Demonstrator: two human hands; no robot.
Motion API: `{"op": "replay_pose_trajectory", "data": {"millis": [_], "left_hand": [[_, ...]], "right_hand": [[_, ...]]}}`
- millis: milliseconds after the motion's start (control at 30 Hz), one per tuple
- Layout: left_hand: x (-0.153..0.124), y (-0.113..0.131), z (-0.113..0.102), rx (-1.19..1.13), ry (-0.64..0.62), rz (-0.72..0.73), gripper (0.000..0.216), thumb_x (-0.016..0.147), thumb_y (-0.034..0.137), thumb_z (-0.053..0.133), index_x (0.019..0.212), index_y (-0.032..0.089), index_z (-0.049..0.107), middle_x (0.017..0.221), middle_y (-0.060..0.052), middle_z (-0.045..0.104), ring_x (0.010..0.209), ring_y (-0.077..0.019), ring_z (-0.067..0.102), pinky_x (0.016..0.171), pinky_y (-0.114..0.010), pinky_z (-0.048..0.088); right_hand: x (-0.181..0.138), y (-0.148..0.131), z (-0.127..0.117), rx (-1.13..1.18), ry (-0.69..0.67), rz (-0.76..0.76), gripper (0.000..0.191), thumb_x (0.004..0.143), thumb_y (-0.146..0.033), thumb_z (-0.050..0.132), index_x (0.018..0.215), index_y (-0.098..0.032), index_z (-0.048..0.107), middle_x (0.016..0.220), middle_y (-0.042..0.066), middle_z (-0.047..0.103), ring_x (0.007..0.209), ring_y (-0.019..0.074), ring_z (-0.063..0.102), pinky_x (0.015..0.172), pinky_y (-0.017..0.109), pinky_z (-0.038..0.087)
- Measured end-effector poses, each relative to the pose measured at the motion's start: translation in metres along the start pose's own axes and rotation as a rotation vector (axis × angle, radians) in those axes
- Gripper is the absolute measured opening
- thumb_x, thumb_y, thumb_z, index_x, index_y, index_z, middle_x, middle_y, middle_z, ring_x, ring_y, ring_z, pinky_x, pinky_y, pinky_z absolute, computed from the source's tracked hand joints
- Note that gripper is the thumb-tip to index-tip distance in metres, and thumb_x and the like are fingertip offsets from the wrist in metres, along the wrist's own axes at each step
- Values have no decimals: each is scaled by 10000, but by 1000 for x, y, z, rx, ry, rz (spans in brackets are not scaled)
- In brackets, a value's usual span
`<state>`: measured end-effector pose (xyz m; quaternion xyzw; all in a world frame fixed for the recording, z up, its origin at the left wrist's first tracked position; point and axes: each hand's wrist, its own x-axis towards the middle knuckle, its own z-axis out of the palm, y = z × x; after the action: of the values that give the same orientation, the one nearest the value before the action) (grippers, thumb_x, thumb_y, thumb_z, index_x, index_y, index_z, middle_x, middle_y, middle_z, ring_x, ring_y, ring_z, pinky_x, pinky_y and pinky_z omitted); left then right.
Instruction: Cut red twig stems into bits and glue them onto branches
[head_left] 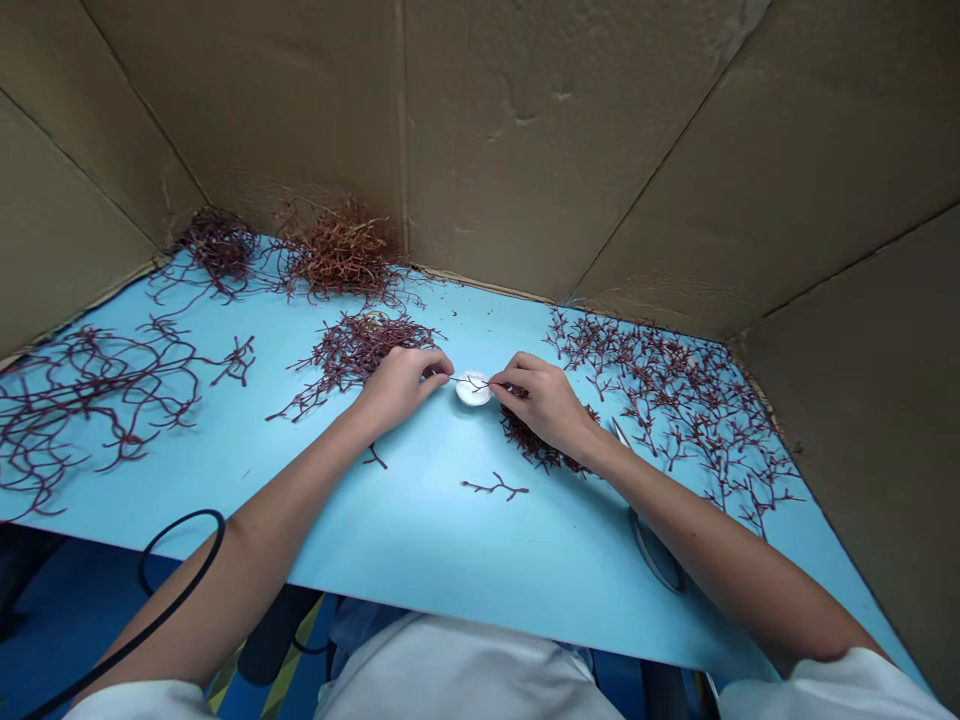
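Between my two hands a thin dark reddish-brown branching twig [472, 381] is stretched. My left hand [405, 383] pinches its left end, and my right hand [538, 395] pinches the right end. Directly behind the twig sits a small round white dish [474, 392]; what it holds is too small to make out. Under my right hand lies a pile of short brown pieces [536, 443], partly covered by the hand. Just beyond my left hand is a heap of branched twigs [352, 350]. One loose branched twig [496, 487] lies on the blue table nearer me.
Long curved stems [97, 390] spread over the left side; two tangled bundles, one reddish [337, 255] and one darker [219, 245], stand at the back. Many small twigs [675, 400] cover the right. Scissors [651, 550] lie partly under my right forearm. Cardboard walls [480, 140] enclose the table.
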<state>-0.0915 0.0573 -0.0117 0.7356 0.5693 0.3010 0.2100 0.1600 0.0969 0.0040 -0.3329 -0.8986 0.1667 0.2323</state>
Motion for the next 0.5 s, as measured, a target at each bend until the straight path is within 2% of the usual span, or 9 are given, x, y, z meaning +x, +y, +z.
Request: {"op": "replay_pose_trajectory", "data": {"millis": [233, 500], "left_hand": [[1, 2, -11, -108, 90, 6, 91, 895, 194, 698, 899, 212, 787, 910, -42, 826, 796, -201, 724, 790, -332, 547], [2, 5, -9, -343, 164, -50, 129, 866, 278, 711, 903, 172, 775, 856, -61, 798, 728, -173, 687, 690, -299, 528]], "right_hand": [[5, -1, 3, -1, 8, -26, 208, 1036, -266, 623, 1021, -214, 823, 924, 72, 705, 819, 194, 659, 756, 331, 507], [-1, 1, 0, 59, 208, 49, 96, 989, -238, 675, 987, -221, 770, 878, 41, 740, 767, 188, 673, 729, 327, 526]]}}
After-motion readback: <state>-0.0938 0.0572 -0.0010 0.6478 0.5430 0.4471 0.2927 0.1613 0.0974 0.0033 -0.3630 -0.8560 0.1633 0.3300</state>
